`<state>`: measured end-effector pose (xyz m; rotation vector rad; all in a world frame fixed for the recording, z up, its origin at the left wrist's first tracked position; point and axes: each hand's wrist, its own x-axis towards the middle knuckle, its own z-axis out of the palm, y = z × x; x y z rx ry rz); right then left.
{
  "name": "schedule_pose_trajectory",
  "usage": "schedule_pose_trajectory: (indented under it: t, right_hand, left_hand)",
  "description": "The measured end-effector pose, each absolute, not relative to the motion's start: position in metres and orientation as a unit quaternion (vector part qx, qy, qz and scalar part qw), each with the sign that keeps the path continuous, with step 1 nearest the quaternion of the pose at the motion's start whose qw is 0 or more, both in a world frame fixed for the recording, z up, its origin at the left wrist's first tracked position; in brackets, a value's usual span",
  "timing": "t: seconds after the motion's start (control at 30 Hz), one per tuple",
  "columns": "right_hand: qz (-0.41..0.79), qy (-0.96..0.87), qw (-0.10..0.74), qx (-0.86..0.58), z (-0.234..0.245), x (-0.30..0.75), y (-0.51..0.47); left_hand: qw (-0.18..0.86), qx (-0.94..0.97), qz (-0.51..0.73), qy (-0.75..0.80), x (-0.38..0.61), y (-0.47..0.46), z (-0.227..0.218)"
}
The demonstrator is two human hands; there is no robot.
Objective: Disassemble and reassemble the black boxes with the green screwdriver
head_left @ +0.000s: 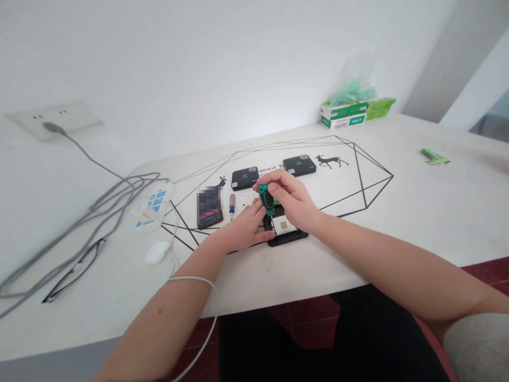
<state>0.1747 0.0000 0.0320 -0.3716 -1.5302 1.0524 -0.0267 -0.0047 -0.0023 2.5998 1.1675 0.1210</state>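
Note:
On the table in front of me lies an opened black box [288, 240], an electronic device with a white part and a bit of green board showing inside. My left hand [251, 222] steadies its left side, thumb at the near corner and fingers toward the far corner. My right hand [296, 199] is closed around a screwdriver [266, 199] with a green and black handle, held upright over the box; its tip is hidden. A second screwdriver [232, 204], blue and red, lies left of my left hand. Tiny dark bits lie near it.
Two closed black boxes [245, 179] stand behind my hands. At left are a phone [209, 207], a white earbud case [158, 252], glasses [73, 270], grey cables [119, 212] and a plastic bag [153, 209]. Green-white cartons [344, 114] and a green packet [435, 157] lie at right.

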Motion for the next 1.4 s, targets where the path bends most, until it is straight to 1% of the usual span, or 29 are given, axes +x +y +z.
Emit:
schedule_pose_trajectory:
  t: [0.17, 0.27, 0.33, 0.5, 0.57, 0.63, 0.93, 1.2, 1.3, 1.4]
  right_hand:
    - [0.351, -0.677, 0.625, -0.167, 0.028, 0.171, 0.003]
    - [0.348, -0.67, 0.635, -0.163, 0.026, 0.169, 0.004]
    - [0.392, -0.648, 0.633, -0.165, 0.026, 0.168, 0.002]
    - [0.583, -0.559, 0.577, -0.121, 0.033, 0.171, -0.002]
    - [0.629, -0.534, 0.555, -0.108, 0.036, 0.174, -0.001]
    - [0.649, -0.524, 0.542, -0.105, 0.037, 0.176, 0.001]
    - [0.624, -0.573, 0.523, -0.098, 0.035, 0.176, 0.005]
    - [0.523, -0.619, 0.575, -0.11, 0.031, 0.169, 0.009]
    - [0.529, -0.611, 0.577, -0.119, 0.031, 0.168, 0.008]
    - [0.57, -0.591, 0.556, -0.129, 0.034, 0.172, 0.005]
  left_hand:
    - [0.156, 0.898, 0.022, 0.411, -0.025, -0.006, 0.0]
    - [0.155, 0.896, 0.022, 0.414, -0.025, -0.007, -0.001]
    - [0.153, 0.896, 0.025, 0.417, -0.026, -0.006, -0.003]
    - [0.157, 0.887, 0.021, 0.435, -0.027, -0.006, -0.003]
    - [0.163, 0.887, 0.017, 0.431, -0.026, -0.007, 0.0]
    - [0.166, 0.888, 0.012, 0.429, -0.025, -0.008, 0.003]
    - [0.147, 0.896, 0.032, 0.418, -0.026, -0.005, 0.0]
    - [0.158, 0.889, 0.024, 0.43, -0.026, -0.006, 0.0]
    - [0.163, 0.888, 0.02, 0.43, -0.025, -0.007, 0.002]
    - [0.162, 0.887, 0.021, 0.432, -0.025, -0.006, 0.002]
